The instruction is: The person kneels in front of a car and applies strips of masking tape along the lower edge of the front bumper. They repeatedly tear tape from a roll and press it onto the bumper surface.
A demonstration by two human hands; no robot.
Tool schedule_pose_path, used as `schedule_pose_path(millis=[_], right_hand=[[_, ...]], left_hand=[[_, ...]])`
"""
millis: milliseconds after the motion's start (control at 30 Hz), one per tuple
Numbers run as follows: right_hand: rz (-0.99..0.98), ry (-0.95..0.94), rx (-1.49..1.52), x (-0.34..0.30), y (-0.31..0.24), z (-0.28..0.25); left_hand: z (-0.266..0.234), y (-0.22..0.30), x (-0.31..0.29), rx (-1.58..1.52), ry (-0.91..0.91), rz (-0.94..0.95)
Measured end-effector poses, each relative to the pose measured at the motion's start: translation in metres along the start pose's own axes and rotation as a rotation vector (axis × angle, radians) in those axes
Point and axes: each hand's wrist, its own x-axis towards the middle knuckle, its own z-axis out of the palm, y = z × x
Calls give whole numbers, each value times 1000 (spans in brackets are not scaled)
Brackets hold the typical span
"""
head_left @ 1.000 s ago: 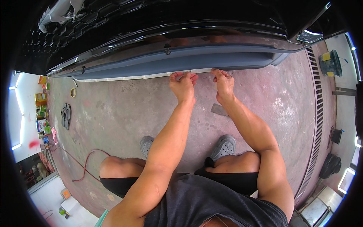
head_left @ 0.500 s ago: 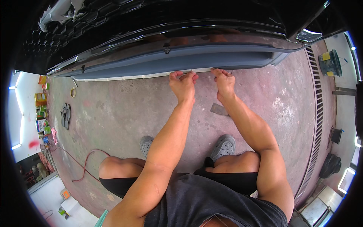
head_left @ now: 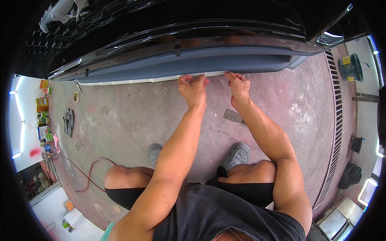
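Observation:
A dark car side (head_left: 225,16) rises in front of me, with a grey sill panel (head_left: 169,65) along its bottom. Whitish masking tape (head_left: 132,82) runs along the lower edge of the panel, from its left end to my hands. My left hand (head_left: 193,90) is closed at the tape, its thumb and fingers pinched on the strip. A short way to the right, my right hand (head_left: 240,86) pinches the tape near its right end. A pale stretch of tape shows between the two hands. Their fingertips partly hide it.
On the concrete floor (head_left: 132,128) lie a tape roll (head_left: 76,97), a pair of slippers (head_left: 69,122), a red hose (head_left: 89,172) and a flat grey piece (head_left: 232,115) beside my right forearm. Cans (head_left: 42,105) line the left wall. A drain grate (head_left: 337,108) and a bucket (head_left: 350,67) are at right.
My left hand has shifted very slightly to the left along the tape. My right hand stays nearly still.

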Motion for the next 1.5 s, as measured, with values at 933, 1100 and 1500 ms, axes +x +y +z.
schedule_pose_path(millis=[933, 1100, 1500], right_hand=[[-20, -6, 18, 5, 3, -5], [-29, -15, 19, 5, 5, -6], [-56, -8, -45, 4, 4, -4]], left_hand=[[6, -8, 3, -10, 43, 21], [4, -10, 5, 3, 38, 24], [1, -10, 3, -14, -3, 39]])
